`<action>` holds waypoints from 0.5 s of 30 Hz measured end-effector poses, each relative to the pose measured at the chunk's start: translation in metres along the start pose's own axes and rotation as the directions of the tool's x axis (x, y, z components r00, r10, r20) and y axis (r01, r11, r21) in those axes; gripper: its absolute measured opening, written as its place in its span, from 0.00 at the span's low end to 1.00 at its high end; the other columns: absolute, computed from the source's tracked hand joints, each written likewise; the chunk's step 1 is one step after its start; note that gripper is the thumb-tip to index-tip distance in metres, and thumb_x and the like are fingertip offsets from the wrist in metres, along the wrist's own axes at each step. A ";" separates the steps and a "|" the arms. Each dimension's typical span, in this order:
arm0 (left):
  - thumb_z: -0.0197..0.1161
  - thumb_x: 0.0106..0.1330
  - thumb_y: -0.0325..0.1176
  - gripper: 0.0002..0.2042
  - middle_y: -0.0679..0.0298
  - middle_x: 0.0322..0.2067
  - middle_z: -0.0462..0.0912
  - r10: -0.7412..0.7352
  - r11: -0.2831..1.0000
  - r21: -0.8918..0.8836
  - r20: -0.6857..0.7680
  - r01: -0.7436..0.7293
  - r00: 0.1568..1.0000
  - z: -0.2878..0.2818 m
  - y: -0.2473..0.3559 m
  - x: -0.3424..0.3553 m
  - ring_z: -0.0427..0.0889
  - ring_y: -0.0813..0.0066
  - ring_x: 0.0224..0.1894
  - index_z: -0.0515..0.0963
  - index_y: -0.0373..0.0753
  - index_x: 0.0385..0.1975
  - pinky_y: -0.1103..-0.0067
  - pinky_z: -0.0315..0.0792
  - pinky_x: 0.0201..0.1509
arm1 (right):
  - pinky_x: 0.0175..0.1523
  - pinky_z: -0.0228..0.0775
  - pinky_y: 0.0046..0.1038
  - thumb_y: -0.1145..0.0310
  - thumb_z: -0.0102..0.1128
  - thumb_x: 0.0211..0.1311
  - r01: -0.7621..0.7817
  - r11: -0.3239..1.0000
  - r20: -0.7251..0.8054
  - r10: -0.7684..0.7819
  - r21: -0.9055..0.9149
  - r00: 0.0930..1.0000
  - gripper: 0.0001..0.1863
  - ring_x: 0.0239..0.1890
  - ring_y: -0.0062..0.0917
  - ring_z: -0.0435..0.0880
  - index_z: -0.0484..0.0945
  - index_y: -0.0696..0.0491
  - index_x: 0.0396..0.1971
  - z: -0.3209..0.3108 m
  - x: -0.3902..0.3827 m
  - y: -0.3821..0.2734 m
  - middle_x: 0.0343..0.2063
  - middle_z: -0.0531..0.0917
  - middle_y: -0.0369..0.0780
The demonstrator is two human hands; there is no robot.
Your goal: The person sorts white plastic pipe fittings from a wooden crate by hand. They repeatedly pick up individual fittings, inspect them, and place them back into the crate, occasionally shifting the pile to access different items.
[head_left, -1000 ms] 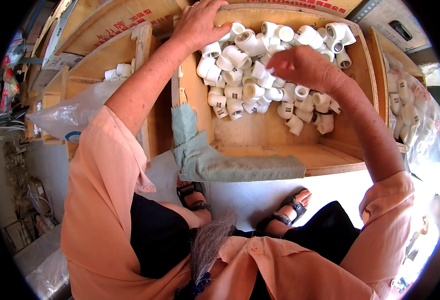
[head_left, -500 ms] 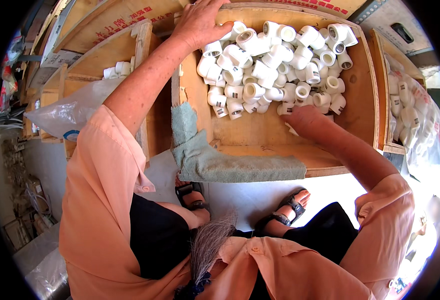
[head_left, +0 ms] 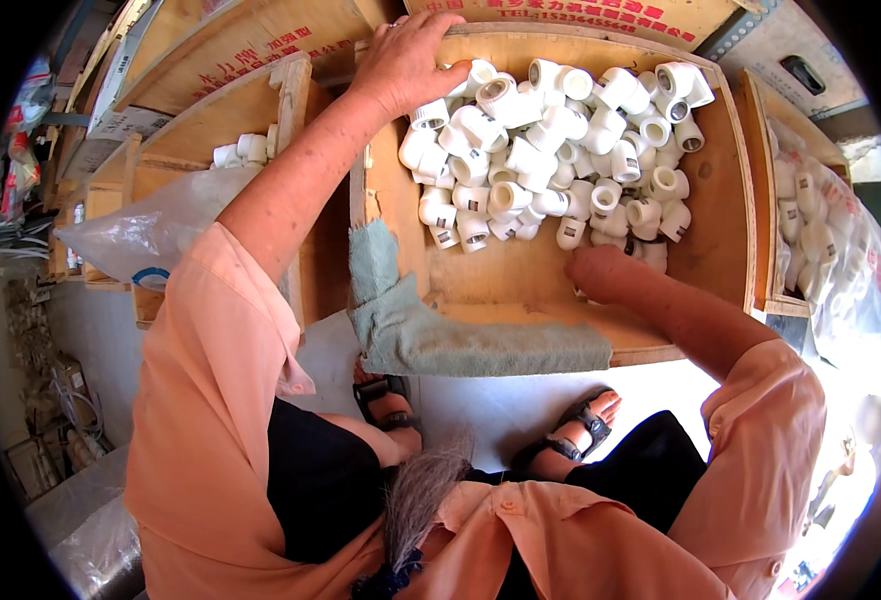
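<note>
A wooden box (head_left: 741, 190) in front of me holds a heap of white plastic pipe fittings (head_left: 536, 160), many of them elbows, some with metal threads inside. My left hand (head_left: 411, 62) lies on the box's far left corner, fingers stretched over the rim and thumb apart, beside the nearest fittings. Inside the box, my right hand (head_left: 601, 272) is low at the near edge of the heap, back of the hand up. Its fingers curl underneath and are hidden, so what they hold does not show. Grey-green cloth (head_left: 481, 335) covers the near left corner of the rim.
To the left stands another wooden box (head_left: 286, 130) with a few white fittings (head_left: 244, 150) and a clear plastic bag (head_left: 151, 225). On the right, a clear bag of white fittings (head_left: 826, 225) hangs over a wooden box. My sandalled feet (head_left: 581, 425) are below the box.
My right hand has drawn slightly toward me, away from the heap, uncovering fittings beyond it. My left hand stays at the corner. The whole view has shifted a little.
</note>
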State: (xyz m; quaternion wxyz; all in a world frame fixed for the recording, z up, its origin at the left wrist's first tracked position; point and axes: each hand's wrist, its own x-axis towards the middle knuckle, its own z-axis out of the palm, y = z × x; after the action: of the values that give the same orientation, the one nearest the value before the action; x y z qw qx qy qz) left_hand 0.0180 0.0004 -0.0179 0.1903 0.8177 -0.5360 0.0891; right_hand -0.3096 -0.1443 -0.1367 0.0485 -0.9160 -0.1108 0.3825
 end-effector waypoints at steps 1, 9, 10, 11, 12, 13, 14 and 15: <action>0.65 0.58 0.46 0.27 0.59 0.56 0.76 -0.005 1.000 -0.002 0.006 0.005 1.000 0.000 0.001 0.000 0.71 0.60 0.61 0.71 0.45 0.57 0.65 0.60 0.67 | 0.41 0.79 0.35 0.70 0.67 0.51 -0.012 0.999 -0.004 0.012 -0.037 1.000 0.10 0.42 0.34 0.86 0.85 0.52 0.35 -0.001 0.000 -0.003 0.38 0.84 0.43; 0.65 0.57 0.45 0.26 0.58 0.55 0.76 -0.026 1.000 -0.011 0.023 0.027 0.999 -0.004 0.004 0.001 0.71 0.59 0.61 0.71 0.46 0.56 0.66 0.60 0.66 | 0.40 0.79 0.35 0.71 0.68 0.46 -0.055 0.997 0.108 0.060 -0.048 0.992 0.09 0.39 0.33 0.87 0.86 0.52 0.31 -0.006 0.001 0.002 0.32 0.86 0.40; 0.65 0.57 0.45 0.26 0.58 0.55 0.76 -0.027 1.000 -0.010 0.024 0.027 0.999 -0.005 0.004 0.001 0.71 0.59 0.61 0.71 0.45 0.56 0.67 0.60 0.66 | 0.40 0.79 0.35 0.71 0.69 0.46 -0.043 0.997 0.113 0.051 -0.070 0.992 0.09 0.38 0.33 0.87 0.86 0.52 0.30 -0.010 0.000 0.001 0.31 0.86 0.40; 0.65 0.57 0.45 0.26 0.58 0.55 0.76 -0.027 1.000 -0.010 0.025 0.027 0.999 -0.005 0.005 0.000 0.71 0.59 0.61 0.71 0.45 0.56 0.67 0.60 0.66 | 0.39 0.79 0.35 0.70 0.69 0.45 -0.032 0.995 0.119 0.043 -0.092 0.992 0.08 0.38 0.33 0.87 0.86 0.51 0.30 -0.014 -0.002 0.000 0.31 0.86 0.40; 0.65 0.57 0.45 0.26 0.58 0.55 0.76 -0.026 1.000 -0.011 0.026 0.027 0.999 -0.005 0.005 0.000 0.71 0.59 0.61 0.71 0.45 0.56 0.67 0.60 0.66 | 0.39 0.79 0.35 0.70 0.69 0.46 -0.021 0.995 0.142 0.035 -0.099 0.989 0.08 0.37 0.33 0.87 0.86 0.52 0.29 -0.018 -0.004 0.000 0.31 0.86 0.40; 0.65 0.57 0.44 0.26 0.58 0.55 0.76 -0.032 0.999 -0.008 0.029 0.032 0.999 -0.006 0.004 0.000 0.71 0.59 0.61 0.71 0.45 0.56 0.66 0.60 0.67 | 0.39 0.79 0.36 0.69 0.69 0.46 -0.006 0.994 0.164 0.024 -0.111 0.986 0.07 0.37 0.33 0.87 0.86 0.52 0.28 -0.032 -0.007 -0.003 0.31 0.86 0.40; 0.65 0.58 0.44 0.26 0.58 0.55 0.76 -0.036 0.999 -0.007 0.033 0.036 0.999 -0.006 0.003 -0.001 0.71 0.59 0.61 0.70 0.45 0.57 0.66 0.60 0.67 | 0.39 0.79 0.36 0.68 0.69 0.46 0.009 0.993 0.187 0.014 -0.122 0.982 0.07 0.36 0.33 0.87 0.86 0.52 0.27 -0.046 -0.011 -0.006 0.30 0.86 0.41; 0.65 0.58 0.44 0.27 0.59 0.55 0.76 -0.040 0.999 -0.007 0.037 0.041 0.998 -0.006 0.003 -0.001 0.71 0.59 0.61 0.70 0.45 0.57 0.66 0.60 0.67 | 0.40 0.79 0.35 0.67 0.69 0.47 -0.005 0.997 0.162 0.018 -0.081 0.987 0.08 0.36 0.33 0.87 0.85 0.52 0.28 -0.060 -0.015 -0.011 0.31 0.86 0.41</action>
State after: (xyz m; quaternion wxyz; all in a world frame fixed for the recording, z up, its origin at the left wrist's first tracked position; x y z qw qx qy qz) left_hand 0.0154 0.0029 -0.0119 0.1851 0.8292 -0.5230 0.0680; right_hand -0.2794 -0.1377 -0.0825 0.0004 -0.8834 -0.1245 0.4517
